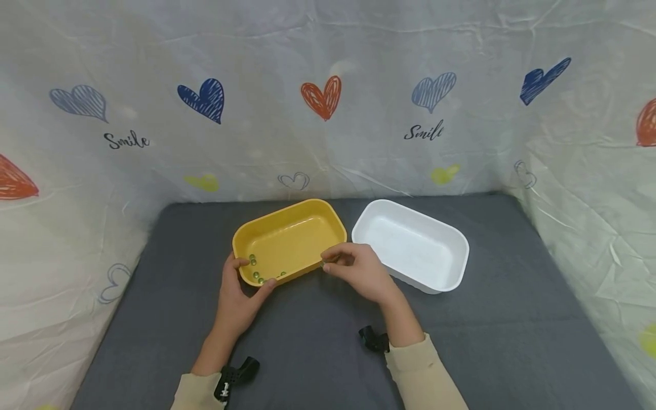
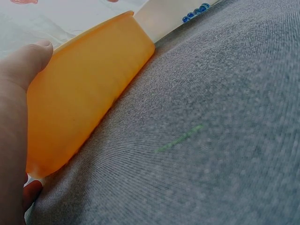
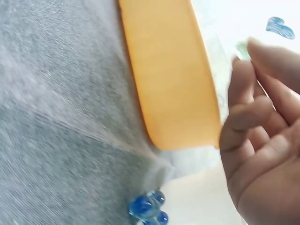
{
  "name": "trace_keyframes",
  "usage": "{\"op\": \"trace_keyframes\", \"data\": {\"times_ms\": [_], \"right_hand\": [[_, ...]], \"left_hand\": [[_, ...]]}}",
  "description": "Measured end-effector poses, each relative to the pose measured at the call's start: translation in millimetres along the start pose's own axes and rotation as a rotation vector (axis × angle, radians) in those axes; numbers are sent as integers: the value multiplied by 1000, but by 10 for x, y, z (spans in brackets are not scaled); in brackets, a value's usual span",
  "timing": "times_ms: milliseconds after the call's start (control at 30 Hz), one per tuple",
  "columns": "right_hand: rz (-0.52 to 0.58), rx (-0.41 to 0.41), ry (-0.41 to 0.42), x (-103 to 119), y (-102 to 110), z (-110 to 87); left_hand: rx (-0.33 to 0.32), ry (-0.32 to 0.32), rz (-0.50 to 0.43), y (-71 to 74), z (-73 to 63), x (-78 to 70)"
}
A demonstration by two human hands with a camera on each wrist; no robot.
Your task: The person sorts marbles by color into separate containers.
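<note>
My left hand (image 1: 238, 293) grips the near left corner of a yellow tray (image 1: 294, 242), its thumb on the near rim and its fingers at the left side. Several green glass marbles (image 1: 256, 274) lie in that tray along its left and near sides. Over the tray's near right corner, my right hand (image 1: 361, 270) pinches a small green marble (image 3: 242, 50) between thumb and forefinger, mostly covered by the fingertips.
A white tray (image 1: 410, 242) stands to the right of the yellow one, the two angled apart. Several blue marbles (image 3: 145, 206) show at the white tray's near side in both wrist views; in the head view they are hidden. Grey cloth (image 1: 318, 341) covers the table. A printed curtain (image 1: 359, 154) hangs behind.
</note>
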State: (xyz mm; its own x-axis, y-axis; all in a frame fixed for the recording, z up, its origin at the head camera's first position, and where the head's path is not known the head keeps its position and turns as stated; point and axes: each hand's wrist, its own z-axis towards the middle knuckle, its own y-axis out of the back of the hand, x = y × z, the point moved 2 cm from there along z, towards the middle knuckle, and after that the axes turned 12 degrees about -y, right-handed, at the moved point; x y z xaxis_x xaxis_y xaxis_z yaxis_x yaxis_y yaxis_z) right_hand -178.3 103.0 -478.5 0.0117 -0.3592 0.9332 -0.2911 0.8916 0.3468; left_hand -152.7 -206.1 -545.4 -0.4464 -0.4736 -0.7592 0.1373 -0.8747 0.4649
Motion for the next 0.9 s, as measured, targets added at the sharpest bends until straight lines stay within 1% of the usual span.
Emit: {"op": "trace_keyframes", "data": {"times_ms": [100, 233, 433, 667, 900], "right_hand": [[57, -45, 5, -8, -24, 21], [91, -93, 5, -24, -74, 53], [132, -130, -4, -50, -164, 100], [147, -158, -18, -76, -251, 134], [123, -171, -28, -99, -282, 174]], "left_hand": [[3, 8, 3, -5, 6, 0], [9, 20, 10, -13, 15, -9], [11, 16, 7, -8, 13, -18], [9, 18, 3, -5, 1, -10], [7, 16, -2, 1, -4, -2]]}}
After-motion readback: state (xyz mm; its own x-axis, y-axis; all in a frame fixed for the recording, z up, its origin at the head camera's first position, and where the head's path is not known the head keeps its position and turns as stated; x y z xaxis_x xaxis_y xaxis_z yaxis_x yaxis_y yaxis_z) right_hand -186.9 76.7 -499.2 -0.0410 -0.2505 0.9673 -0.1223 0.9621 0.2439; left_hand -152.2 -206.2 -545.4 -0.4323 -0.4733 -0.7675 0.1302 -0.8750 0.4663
